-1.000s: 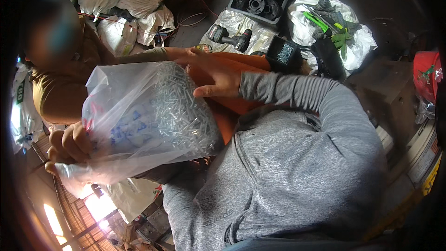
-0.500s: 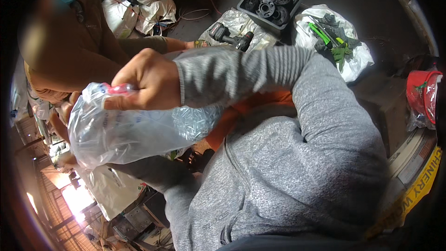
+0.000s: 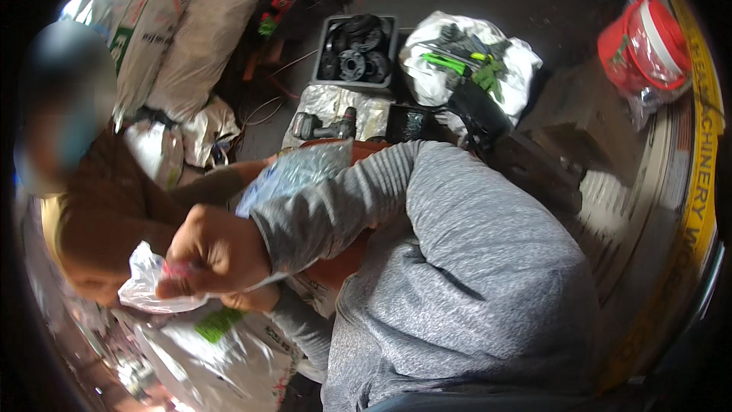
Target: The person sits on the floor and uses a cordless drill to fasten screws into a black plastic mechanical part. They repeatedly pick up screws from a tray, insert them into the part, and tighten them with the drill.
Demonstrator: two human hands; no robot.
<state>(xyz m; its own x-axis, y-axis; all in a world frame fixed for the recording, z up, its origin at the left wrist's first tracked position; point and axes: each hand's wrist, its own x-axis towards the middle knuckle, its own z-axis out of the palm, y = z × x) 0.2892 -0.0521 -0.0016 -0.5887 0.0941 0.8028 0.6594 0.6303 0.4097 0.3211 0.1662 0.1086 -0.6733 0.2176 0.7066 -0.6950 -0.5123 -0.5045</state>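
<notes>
My right hand point(image 3: 217, 252) is closed around the bunched end of a clear plastic bag point(image 3: 145, 286). A bit of red shows between its fingers. Beyond my grey right forearm lies clear plastic full of small shiny metal pieces point(image 3: 316, 162), seemingly the same bag; the forearm hides the part between. My left hand point(image 3: 255, 301) sits just below the right one, close to the bag, with its fingers hidden. A white sack point(image 3: 221, 366) with a green patch lies under both hands.
Close by on the left is a co-worker point(image 3: 114, 221) in brown. Farther off are a cordless drill point(image 3: 328, 123), a grey crate point(image 3: 354, 85) of black round parts, and a white bag point(image 3: 427, 80) with green-handled tools. A red bucket point(image 3: 621, 42) stands at right; large sacks point(image 3: 202, 38) lean far left.
My right hand has moved down, still gripping the bag. The bag's filled part now shows beyond my forearm instead of below it. My left hand has come into sight, and the view has turned.
</notes>
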